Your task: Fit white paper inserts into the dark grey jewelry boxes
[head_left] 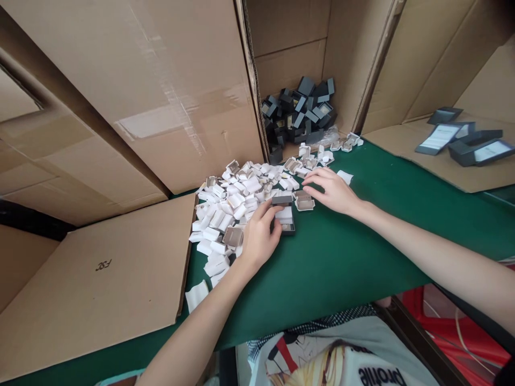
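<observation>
Counter [341, 262]: solid green. Small card pieces [241, 201]: white, some grey-brown faces. Open box [282, 200]: charcoal, white inside. Piled boxes [300, 110]: charcoal to black. Cartons [193, 102]: brown; black lettering on one flap [120, 295]. Shirt [333, 354]: pale grey, red/black/yellow print, dark lettering.

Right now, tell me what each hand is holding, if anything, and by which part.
The left hand holds an open dark-grey box by its left side. The right hand is open, with nothing visible in its grasp.
</observation>
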Available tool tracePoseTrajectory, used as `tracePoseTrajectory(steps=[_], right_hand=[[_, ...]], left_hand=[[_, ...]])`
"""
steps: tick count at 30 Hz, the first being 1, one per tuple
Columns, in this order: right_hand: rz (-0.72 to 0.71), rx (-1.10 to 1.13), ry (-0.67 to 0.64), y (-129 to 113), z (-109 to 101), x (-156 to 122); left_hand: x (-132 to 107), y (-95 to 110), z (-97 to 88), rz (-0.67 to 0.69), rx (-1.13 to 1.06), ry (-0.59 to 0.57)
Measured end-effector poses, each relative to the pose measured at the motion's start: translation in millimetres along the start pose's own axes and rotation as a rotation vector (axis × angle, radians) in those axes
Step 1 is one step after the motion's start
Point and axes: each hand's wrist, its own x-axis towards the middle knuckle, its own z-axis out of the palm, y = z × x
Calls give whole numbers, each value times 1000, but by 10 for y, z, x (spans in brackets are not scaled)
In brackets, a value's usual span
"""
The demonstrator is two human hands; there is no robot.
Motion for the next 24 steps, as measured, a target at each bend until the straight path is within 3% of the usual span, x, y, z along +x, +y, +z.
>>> tracePoseTrajectory(steps=[11, 17, 24], right_hand=[[79, -108, -318, -134, 219, 69], [119, -98, -306, -170, 134, 81], [160, -63, -166, -63, 108, 80]], left_hand=[[-6, 10, -7, 106, -41, 83], [-5, 29, -55, 149, -78, 137], [-11, 41, -84, 149, -67, 154]])
